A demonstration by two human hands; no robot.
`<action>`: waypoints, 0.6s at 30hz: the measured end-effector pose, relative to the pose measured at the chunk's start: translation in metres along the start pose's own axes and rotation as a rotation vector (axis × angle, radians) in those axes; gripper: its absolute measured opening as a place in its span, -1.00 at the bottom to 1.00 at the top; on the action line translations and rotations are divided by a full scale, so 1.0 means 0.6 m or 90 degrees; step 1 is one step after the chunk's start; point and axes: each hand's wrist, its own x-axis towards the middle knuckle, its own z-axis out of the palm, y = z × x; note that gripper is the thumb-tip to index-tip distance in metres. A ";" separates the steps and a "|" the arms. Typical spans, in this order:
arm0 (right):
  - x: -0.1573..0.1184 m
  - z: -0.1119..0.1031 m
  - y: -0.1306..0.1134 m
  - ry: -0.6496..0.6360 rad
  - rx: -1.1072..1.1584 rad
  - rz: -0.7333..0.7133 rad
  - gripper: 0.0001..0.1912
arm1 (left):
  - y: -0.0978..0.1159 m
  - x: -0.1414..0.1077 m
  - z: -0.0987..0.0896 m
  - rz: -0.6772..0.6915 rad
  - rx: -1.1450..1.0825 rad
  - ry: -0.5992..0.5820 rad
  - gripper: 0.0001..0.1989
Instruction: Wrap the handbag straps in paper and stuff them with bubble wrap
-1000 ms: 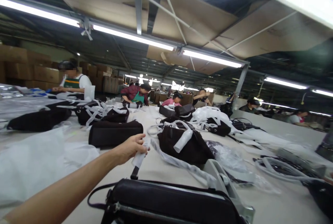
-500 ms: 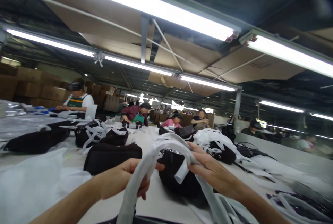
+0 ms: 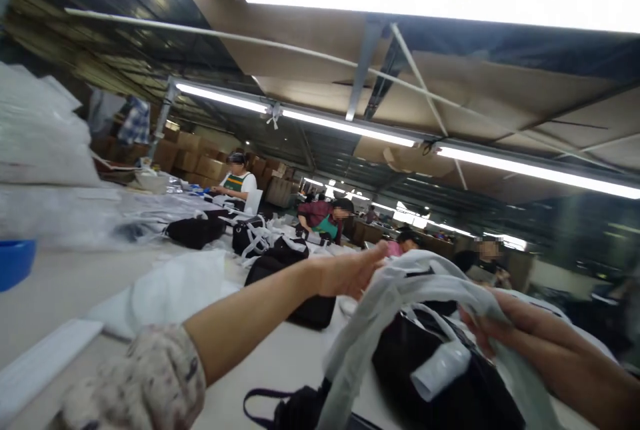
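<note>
Two bag handles wrapped in white tissue [image 3: 417,277] arch up in front of me from a black bag [image 3: 305,410] at the bottom edge. At the left side of the arch, my left hand [image 3: 350,271] is closed at the wrapping, its fingertips partly hidden behind it. My right hand [image 3: 525,327] is closed around the right side of the arch, somewhat blurred. Behind the arch stands another black bag [image 3: 400,357], with a rolled white paper piece [image 3: 440,370] showing in front of it.
More black bags [image 3: 197,230] with white-wrapped straps lie along the table [image 3: 200,410]. White sheets [image 3: 170,290] are spread at left, near a blue container [image 3: 15,263] and a tall stack of white material [image 3: 40,130]. Several people work across the table; one wears a green apron [image 3: 327,227].
My view has swung left, bringing the blue container and white stack into sight. The arch and both hands now sit further right in view. My left hand has shifted up along the arch.
</note>
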 end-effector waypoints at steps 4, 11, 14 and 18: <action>0.009 0.020 -0.049 -0.112 -0.118 -0.053 -0.63 | 0.082 0.023 0.035 -0.028 -0.083 -0.118 -0.26; 0.002 -0.003 -0.020 -0.034 -0.051 -0.006 -0.83 | 0.026 0.005 0.117 -0.156 -0.079 -0.220 -0.29; 0.005 -0.006 -0.023 -0.006 -0.057 -0.012 -0.81 | 0.013 0.010 0.134 -0.098 -0.109 -0.224 -0.45; 0.003 0.000 -0.049 -0.037 -0.091 -0.036 -0.73 | 0.058 -0.009 0.141 -0.040 -0.075 -0.151 -0.68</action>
